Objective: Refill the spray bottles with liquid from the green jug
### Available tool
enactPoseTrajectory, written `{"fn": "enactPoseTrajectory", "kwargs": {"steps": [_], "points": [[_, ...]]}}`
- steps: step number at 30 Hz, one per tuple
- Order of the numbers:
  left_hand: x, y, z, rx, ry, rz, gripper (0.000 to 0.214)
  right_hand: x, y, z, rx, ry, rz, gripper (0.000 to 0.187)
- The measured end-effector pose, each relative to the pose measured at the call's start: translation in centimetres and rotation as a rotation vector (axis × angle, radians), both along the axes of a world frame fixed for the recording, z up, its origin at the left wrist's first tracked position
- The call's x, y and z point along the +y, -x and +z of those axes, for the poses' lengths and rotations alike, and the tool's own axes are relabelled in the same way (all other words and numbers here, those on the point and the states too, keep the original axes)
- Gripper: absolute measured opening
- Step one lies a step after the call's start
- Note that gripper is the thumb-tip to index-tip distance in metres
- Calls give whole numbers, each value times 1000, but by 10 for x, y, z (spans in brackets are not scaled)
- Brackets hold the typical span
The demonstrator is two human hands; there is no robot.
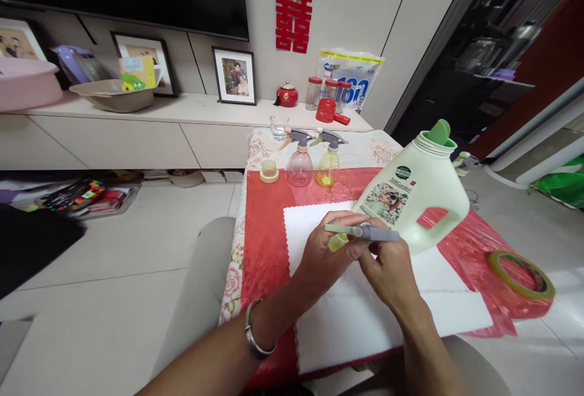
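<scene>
Both hands are closed around a small spray bottle (338,241) over the white sheet. My left hand (326,253) wraps its yellow-green body, which is mostly hidden by the fingers. My right hand (391,265) grips near its neck, just under the grey spray head (371,233) with the pale green trigger. Right behind the hands stands a large pale green detergent jug (410,192), uncapped, with a green spout at its mouth. Farther back are a pink spray bottle (299,168), a yellow spray bottle (328,168) and a pale green cap (269,171).
A white sheet (342,323) lies on the red cover (264,232) of the table. At the right edge sits a roll of tape (520,274). A glass cup (279,127) stands at the back. The cabinet behind holds a red pot (287,95) and several jars.
</scene>
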State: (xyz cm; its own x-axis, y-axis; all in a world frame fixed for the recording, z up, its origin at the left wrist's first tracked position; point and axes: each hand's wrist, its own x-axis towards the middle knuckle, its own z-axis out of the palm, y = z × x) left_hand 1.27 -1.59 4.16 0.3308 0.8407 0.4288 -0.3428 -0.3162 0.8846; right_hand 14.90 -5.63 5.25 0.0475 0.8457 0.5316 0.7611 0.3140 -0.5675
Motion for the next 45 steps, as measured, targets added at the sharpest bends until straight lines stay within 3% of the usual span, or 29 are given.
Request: {"fn": "enactPoseTrajectory", "kwargs": {"steps": [5, 8, 14, 24, 33, 39, 45], "points": [[5, -4, -9, -12, 144, 69, 26, 1, 1, -4, 3, -6, -13, 28], [9, -3, -20, -23, 236, 45, 30, 3, -3, -7, 49, 17, 30, 28], [12, 2, -36, -9, 277, 10, 31, 9, -15, -22, 428, 162, 258, 16], [12, 3, -39, -212, 424, -42, 31, 19, -17, -43, 641, 191, 311, 23], [13, 2, -44, -204, 439, -7, 29, 18, -16, -43, 661, 172, 301, 24], [5, 0, -51, -59, 310, 202, 24, 18, -11, -44, 668, 80, 284, 25], [2, 0, -48, -54, 266, 186, 26, 15, -9, -39, 601, 78, 296, 29]]}}
